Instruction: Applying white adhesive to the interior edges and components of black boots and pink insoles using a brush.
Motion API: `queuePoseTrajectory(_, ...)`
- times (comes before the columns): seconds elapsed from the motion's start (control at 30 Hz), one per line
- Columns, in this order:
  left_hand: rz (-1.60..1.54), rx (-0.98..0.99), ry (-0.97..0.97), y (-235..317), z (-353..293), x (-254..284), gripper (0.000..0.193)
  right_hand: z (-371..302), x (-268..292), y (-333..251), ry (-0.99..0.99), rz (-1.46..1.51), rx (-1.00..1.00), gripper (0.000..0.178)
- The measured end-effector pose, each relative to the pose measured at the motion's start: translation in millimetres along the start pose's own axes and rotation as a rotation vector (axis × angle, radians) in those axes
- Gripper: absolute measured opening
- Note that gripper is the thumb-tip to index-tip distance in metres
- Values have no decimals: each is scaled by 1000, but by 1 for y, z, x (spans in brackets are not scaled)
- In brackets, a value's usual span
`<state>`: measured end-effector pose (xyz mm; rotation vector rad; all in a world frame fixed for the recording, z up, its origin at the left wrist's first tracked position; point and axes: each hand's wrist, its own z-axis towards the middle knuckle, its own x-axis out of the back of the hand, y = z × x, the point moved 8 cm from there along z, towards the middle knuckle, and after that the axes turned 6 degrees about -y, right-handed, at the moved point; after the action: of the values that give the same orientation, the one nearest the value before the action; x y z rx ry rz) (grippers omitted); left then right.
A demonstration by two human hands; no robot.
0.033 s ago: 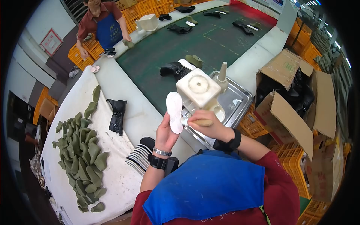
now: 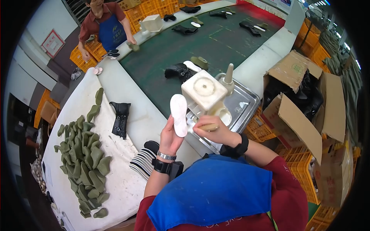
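Note:
My left hand is closed on the lower end of a white insole, holding it upright with its pale face showing. In my closed right hand is a brush, its wooden handle showing. The brush's tip is at the insole's right edge; whether it touches cannot be made out. Just beyond the hands, a white square container stands over an open cup in a metal tray. A cone-topped bottle stands beside it.
Left lie a heap of green shoe lasts, a black boot upper and a row of striped insoles. Ahead, a green belt carries shoe parts. An open carton stands right. A co-worker handles a green last.
The insole in my left hand has tipped very slightly left. The co-worker's hand with the green last has shifted a little to the right and nearer.

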<state>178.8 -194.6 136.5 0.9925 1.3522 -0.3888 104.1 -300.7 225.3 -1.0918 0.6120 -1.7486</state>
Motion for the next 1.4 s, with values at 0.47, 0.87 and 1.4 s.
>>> queuePoseTrajectory(0.47,107,-138,-40,15,4,-19,44,26,-1,-6,82,19,-5,5)
queuePoseTrajectory(0.87,51,-128,2,12,1,5,43,25,-12,-9,-242,75,38,3)
queuePoseTrajectory(1.4,3,-104,3,12,-4,-5,42,26,-8,31,-1,339,-327,19)
